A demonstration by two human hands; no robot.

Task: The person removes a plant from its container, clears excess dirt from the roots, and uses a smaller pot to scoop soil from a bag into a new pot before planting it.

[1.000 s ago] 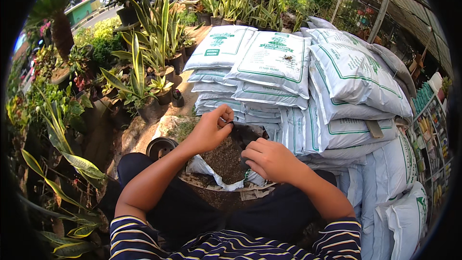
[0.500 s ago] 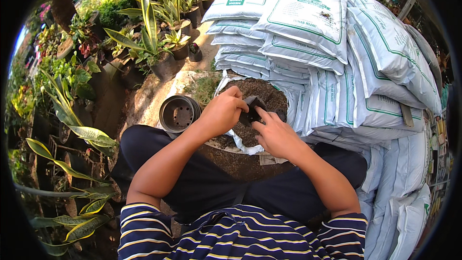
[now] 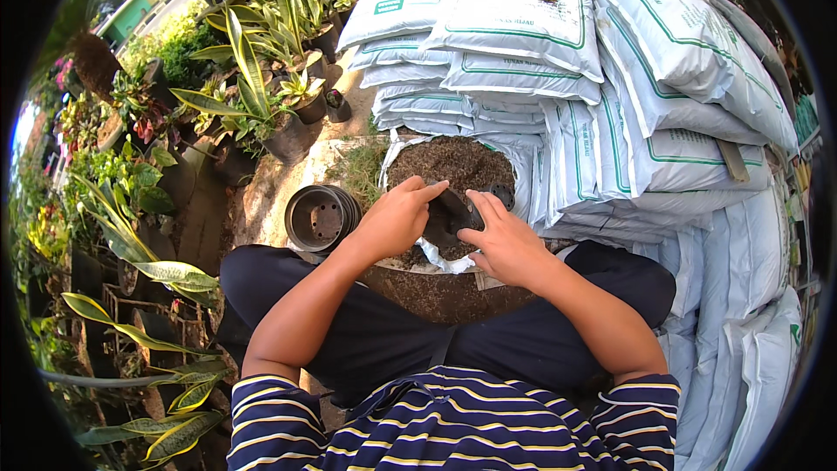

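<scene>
Between my two hands is a small black plastic planting bag [image 3: 446,216], its mouth spread and facing up. My left hand [image 3: 399,220] grips the bag's left side, with the index finger stretched along its rim. On the opposite side my right hand [image 3: 506,242] has its fingers at the rim and the thumb against the wall. Both hands are over an open white sack [image 3: 523,166] of brown, crumbly potting soil [image 3: 445,157]. A small black pot with holes [image 3: 499,195] lies on the soil beside my right fingers.
Nested black plastic pots [image 3: 321,220] stand left of the sack, near my knee. Stacked white sacks [image 3: 514,13] rise behind and to the right. Potted snake plants [image 3: 253,78] line the left side. A tuft of grass [image 3: 362,166] grows by the soil sack.
The black bag, more pinched together before, is now spread wider between my hands. Both hands have come slightly lower and nearer, and the view has shifted a little.
</scene>
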